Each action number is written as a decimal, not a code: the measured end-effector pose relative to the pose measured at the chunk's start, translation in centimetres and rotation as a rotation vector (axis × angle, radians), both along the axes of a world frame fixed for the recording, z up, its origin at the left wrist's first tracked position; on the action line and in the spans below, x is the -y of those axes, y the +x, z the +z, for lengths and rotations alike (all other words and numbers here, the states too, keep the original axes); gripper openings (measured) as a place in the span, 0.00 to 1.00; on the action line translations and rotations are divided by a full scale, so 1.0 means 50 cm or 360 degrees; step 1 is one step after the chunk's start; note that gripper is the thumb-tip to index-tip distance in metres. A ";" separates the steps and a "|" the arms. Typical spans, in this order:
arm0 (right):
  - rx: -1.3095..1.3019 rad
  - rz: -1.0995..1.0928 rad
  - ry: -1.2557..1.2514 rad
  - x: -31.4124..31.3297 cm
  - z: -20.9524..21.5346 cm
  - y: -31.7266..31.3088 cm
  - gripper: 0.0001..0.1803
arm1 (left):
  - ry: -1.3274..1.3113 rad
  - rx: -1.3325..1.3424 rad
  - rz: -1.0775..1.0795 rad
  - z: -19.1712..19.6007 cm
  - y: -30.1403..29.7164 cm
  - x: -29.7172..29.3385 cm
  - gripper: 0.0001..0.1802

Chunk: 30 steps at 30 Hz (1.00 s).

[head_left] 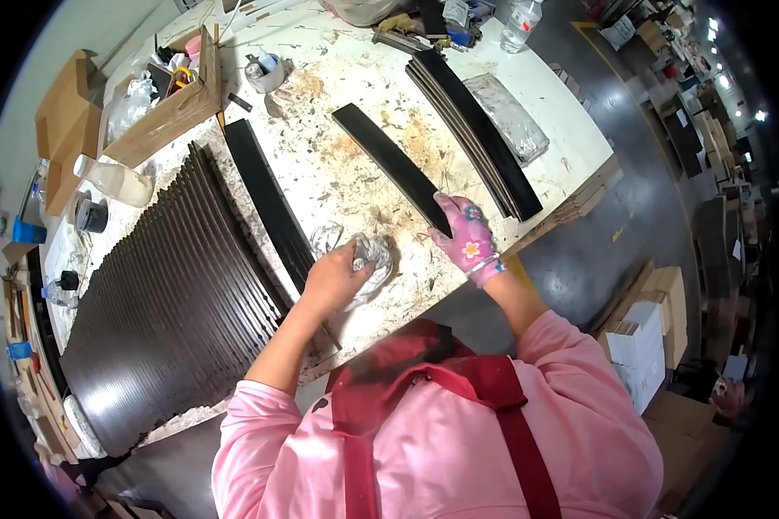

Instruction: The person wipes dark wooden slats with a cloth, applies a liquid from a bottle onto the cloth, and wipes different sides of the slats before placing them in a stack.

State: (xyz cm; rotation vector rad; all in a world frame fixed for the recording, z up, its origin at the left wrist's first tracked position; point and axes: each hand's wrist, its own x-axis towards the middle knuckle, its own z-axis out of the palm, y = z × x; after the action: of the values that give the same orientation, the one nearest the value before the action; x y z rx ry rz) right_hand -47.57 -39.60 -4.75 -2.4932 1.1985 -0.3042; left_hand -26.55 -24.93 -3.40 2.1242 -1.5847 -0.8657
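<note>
My bare left hand (336, 278) is closed on a crumpled white cloth (375, 259), which rests on the stained white table. In a pink flowered glove, my right hand (466, 235) grips the near end of a dark flat strip (389, 159) that slants away to the far left. Left of the cloth lies another dark strip (267, 195). A stack of similar strips (476, 130) sits to the right of my gloved hand. Many more strips (173, 290) overlap in a wide fanned row at the left.
A cardboard box (169, 108) of odds and ends stands at the far left, near a whitish bottle (117, 180) and a small round cup (265, 73). On the right lie a plastic-wrapped packet (506, 117) and, farther back, a clear bottle (521, 26). Cartons (645, 337) stand beyond the table's right edge.
</note>
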 end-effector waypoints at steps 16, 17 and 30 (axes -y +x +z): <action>0.0298 -0.0162 -0.0306 0.219 0.106 -0.114 0.26 | 0.0106 -0.0111 -0.0028 -0.019 0.011 0.007 0.30; 0.0314 -0.0152 -0.0309 0.218 0.098 -0.109 0.26 | 0.0131 -0.0108 -0.0028 -0.016 0.012 0.008 0.30; -0.0188 -0.0179 -0.0317 0.217 0.104 -0.094 0.41 | -0.0077 -0.0260 -0.0019 0.035 0.029 0.169 0.27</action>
State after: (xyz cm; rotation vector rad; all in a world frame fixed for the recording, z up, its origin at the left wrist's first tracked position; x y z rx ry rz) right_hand -52.29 -50.46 0.46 -2.6496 1.4225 -0.3238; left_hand -25.12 -33.37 -1.66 1.9592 -1.5213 -0.9681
